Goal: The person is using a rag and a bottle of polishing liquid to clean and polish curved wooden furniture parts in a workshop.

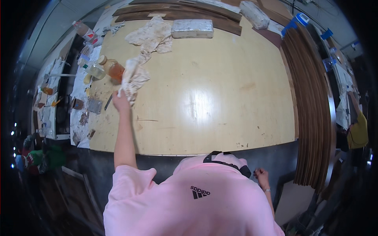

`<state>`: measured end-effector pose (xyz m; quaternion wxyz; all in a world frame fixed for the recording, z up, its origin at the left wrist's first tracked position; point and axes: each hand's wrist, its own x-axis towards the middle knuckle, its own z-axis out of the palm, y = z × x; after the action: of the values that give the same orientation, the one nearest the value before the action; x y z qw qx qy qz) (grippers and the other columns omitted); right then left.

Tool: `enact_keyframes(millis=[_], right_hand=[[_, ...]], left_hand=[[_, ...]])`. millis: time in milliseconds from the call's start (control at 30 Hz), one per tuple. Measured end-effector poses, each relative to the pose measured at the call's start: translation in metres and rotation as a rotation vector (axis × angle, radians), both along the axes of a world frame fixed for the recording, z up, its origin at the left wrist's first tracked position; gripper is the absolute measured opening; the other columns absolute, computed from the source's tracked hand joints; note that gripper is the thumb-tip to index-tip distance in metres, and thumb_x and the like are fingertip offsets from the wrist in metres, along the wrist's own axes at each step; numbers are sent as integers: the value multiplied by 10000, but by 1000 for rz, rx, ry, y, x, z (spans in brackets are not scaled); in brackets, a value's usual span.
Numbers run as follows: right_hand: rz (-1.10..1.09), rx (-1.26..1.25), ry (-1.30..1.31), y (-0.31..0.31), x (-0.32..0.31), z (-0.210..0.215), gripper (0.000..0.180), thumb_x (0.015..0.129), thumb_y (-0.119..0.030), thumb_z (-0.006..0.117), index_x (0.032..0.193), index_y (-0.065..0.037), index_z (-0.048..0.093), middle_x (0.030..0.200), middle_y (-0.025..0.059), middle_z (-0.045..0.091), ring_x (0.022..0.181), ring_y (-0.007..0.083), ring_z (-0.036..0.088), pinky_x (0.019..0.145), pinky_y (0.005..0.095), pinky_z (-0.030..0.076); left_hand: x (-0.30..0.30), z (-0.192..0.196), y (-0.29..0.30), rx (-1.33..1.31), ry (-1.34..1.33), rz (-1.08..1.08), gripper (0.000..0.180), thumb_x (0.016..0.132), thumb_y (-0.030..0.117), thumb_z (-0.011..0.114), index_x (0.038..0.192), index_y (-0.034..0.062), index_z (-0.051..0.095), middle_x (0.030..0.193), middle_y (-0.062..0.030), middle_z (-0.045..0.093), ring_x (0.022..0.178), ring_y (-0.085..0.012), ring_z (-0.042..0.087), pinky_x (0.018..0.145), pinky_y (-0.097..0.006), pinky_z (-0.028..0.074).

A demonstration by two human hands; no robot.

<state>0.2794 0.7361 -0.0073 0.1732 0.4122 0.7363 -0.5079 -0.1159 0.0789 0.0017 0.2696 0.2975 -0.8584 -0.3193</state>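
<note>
My left hand (pixel 121 101) reaches out over the left side of the pale tabletop (pixel 220 110) and is closed on the end of a crumpled, stained white rag (pixel 135 76). The rag trails away from me toward a larger bunched cloth (pixel 151 35). Just beside that hand lies a thin dark blade-like tool (pixel 108 102). A jar of amber liquid (pixel 115 70) stands close to the rag. My right hand (pixel 262 177) hangs low beyond the table's near edge, fingers curled in, with nothing visible in them and a bracelet at the wrist.
Along the left edge sit a clear bottle (pixel 94 70), a red-labelled bottle (pixel 85 32) and a small clear container (pixel 95 106). A wrapped silver block (pixel 193 28) and dark boards (pixel 181 13) lie at the far side. Stacked brown strips (pixel 309 106) line the right; a person in yellow (pixel 357 131) is beyond.
</note>
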Motion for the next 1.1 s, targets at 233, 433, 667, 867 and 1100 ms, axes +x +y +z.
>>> enact_keyframes(millis=[233, 433, 667, 867, 1100], right_hand=[[31, 12, 125, -29, 8, -4, 190, 897, -137, 622, 969, 34, 663, 811, 55, 662, 740, 134, 625, 661, 266, 486], [-471, -276, 33, -16, 98, -33, 254, 908, -238, 613, 1015, -14, 665, 906, 85, 680, 794, 192, 659, 707, 327, 537], [-1277, -208, 470, 92, 173, 18, 552, 989, -500, 459, 1182, 5, 570, 1029, 138, 656, 873, 269, 661, 814, 427, 550], [-1423, 65, 676, 179, 163, 135, 692, 951, -528, 543, 1345, 34, 462, 1390, 225, 474, 1216, 333, 529, 1004, 449, 431], [-387, 1353, 413, 212, 60, 262, 644, 769, -246, 791, 1323, -36, 539, 1439, 210, 427, 1330, 339, 418, 1098, 438, 357]], left_hand=[[5, -13, -88, -492, 9, 10, 495, 769, 8, 643, 1258, 2, 564, 1118, -208, 640, 1030, -346, 604, 953, -424, 443], [-35, 46, 50, -204, 280, -431, 393, 888, 18, 606, 1279, -8, 570, 1188, -157, 631, 1034, -263, 605, 960, -377, 462], [-99, 88, 237, 277, 115, -997, 319, 935, 23, 575, 1252, -12, 571, 1190, -95, 623, 1017, -183, 575, 906, -309, 465], [-122, 108, 389, 428, -109, -1345, 237, 952, 49, 583, 1183, -5, 600, 1134, -57, 629, 1034, -138, 571, 916, -279, 459], [-30, 130, 558, 429, -365, -1805, 186, 939, 19, 587, 1118, -24, 610, 1042, -69, 652, 995, -139, 603, 903, -272, 479]])
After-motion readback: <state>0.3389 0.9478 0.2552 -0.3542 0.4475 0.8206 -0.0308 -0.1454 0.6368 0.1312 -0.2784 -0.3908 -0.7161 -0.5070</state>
